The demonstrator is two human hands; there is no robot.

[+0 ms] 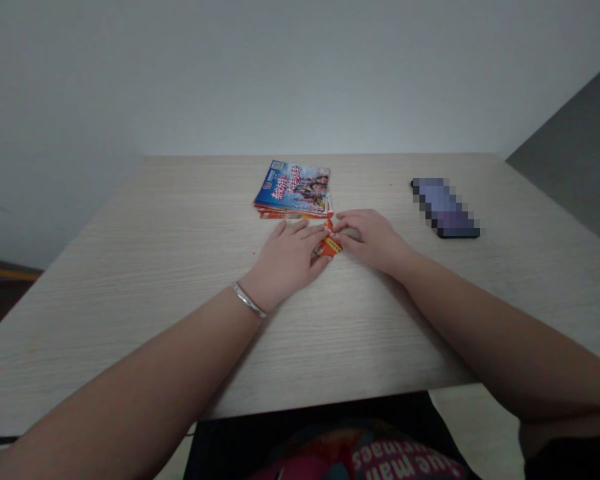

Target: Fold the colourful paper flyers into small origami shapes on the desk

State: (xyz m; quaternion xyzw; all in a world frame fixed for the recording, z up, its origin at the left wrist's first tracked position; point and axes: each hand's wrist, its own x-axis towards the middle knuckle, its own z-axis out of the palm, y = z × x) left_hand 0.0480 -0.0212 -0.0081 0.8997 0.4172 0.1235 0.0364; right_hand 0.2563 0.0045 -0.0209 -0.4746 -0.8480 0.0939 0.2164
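A small folded piece of printed orange paper point(329, 247) lies on the table between my two hands. My left hand point(291, 257), with a silver bracelet at the wrist, holds it down: the fingers reach over its upper left part and the thumb is at its lower edge. From the other side, the bent fingers and thumb of my right hand point(373, 237) grip its right edge. The fingers partly cover the paper, so its full shape is hidden. Just beyond my hands lies a stack of printed leaflets point(295, 189), a blue one on top and orange edges beneath.
A phone point(445, 208), its screen blurred out, lies to the right of my hands. The pale wood-grain table point(170, 227) meets a plain wall point(310, 80) at the back. Its front edge is close to my lap.
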